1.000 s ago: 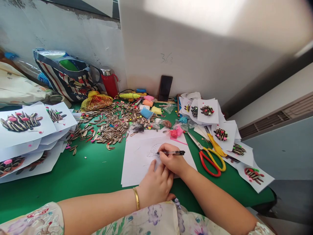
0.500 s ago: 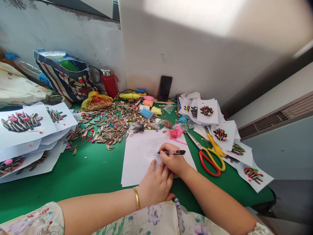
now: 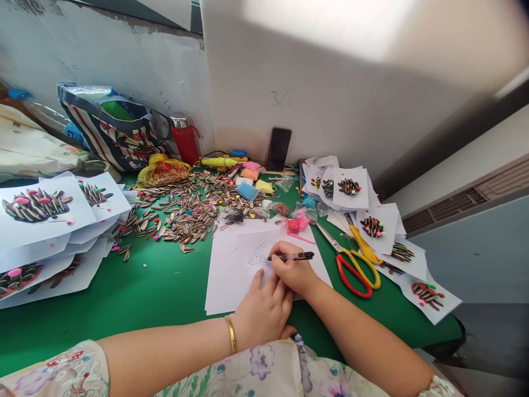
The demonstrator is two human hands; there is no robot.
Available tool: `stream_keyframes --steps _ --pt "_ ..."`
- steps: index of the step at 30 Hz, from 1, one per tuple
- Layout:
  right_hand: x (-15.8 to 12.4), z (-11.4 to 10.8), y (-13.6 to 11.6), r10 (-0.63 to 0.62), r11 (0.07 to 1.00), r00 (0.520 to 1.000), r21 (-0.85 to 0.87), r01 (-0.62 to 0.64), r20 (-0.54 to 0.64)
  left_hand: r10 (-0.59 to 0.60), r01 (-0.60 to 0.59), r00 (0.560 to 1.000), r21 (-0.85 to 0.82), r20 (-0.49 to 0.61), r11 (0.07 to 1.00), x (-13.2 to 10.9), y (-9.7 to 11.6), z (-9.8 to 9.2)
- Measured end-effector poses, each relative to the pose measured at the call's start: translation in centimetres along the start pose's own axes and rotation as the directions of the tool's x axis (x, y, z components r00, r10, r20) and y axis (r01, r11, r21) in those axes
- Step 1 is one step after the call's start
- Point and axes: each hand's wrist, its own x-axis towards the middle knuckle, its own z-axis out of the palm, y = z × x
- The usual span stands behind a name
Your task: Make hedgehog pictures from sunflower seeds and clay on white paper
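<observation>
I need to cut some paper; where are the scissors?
In the head view, the scissors lie on the green mat right of the right hand, between the drawing paper and the hedgehog picture sheets.

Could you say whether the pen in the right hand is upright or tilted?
Tilted: the ballpoint pen lies low in the right hand, its tip down at the drawing paper.

On the white board [image 3: 314, 110] behind the table there are only some handwritten marks [image 3: 281, 98], and they look like "363" or "3/3", I cannot tell which. The printing on the pale bag [image 3: 25, 143] is too blurred for reading.
</observation>
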Motion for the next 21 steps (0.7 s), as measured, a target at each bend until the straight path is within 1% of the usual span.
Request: stream_keyframes --steps 4,10,13,17,21 --pt "-0.06 -0.04 -0.03 -0.002 1.0 1.0 -0.002 0.002 0.006 0.002 -0.002 1.0 0.003 -0.002 1.0 -0.04 0.0 0.01" --pt "-0.12 0.05 -0.09 -0.004 0.999 1.0 -0.05 0.004 0.017 0.007 -0.007 1.0 0.001 -0.008 1.0 0.03 -0.08 0.13" --pt "-0.11 0.0 -0.01 0.0 0.999 1.0 -0.032 0.0 0.019 0.007 -0.006 1.0 0.006 -0.008 1.0 0.04 -0.1 0.19" --pt "0.07 -0.28 0.28 -0.009 1.0 1.0 0.01 0.009 -0.021 0.009 -0.009 1.0 0.021 -0.023 1.0 0.01 -0.09 0.27" --pt "0.26 -0.44 0.59 -0.015 1.0 0.999 0.0 0.015 -0.038 0.008 -0.007 0.999 0.02 -0.036 1.0 -0.03 -0.07 0.3"
